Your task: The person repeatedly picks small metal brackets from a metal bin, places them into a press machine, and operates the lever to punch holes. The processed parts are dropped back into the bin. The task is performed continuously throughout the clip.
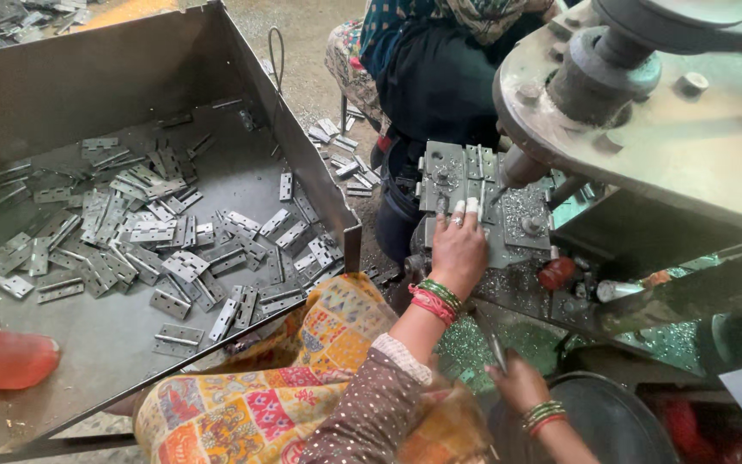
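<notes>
Pressing a grey hinge plate flat on the drill fixture with our left hand, fingers extended, we grip a thin rod in our right hand; next, steady alignment under the spindle matters.

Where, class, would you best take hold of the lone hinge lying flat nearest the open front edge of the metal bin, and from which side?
Probably by the two long edges of the hinge, coming from above: it lies flat and opened, apart from the heap, with bare bin floor around it.
</notes>
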